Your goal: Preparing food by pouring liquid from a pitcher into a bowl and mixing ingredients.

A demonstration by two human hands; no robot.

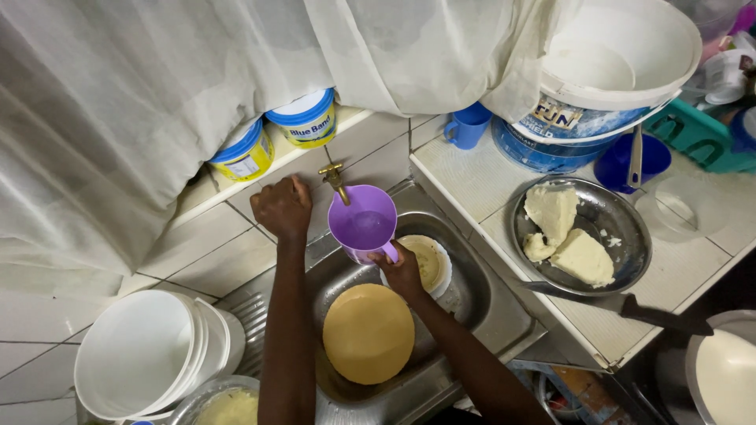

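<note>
View from above of a steel sink [480, 303] set into a white tiled tabletop. The right hand [403, 271] is closed around the handle of a purple plastic jug [362, 223], holding it upright over the back edge of the sink, directly under a brass tap [335, 179]; the jug has water in it. The left hand [283, 206] is curled closed on the tap's handle at the back wall, just left of the jug, so the jug sits between the two hands. Inside the sink, below the jug, lies a round tan plate [368, 333] face down, and a white bowl [429, 264] sits partly behind the right hand. On the tabletop to the right of the sink, a steel pan [626, 252] holds pale lumps of dough [567, 232]. At the front left corner stand stacked white buckets [146, 354]. A blue cup [468, 126] stands at the back edge beneath a white curtain [157, 86]
</note>
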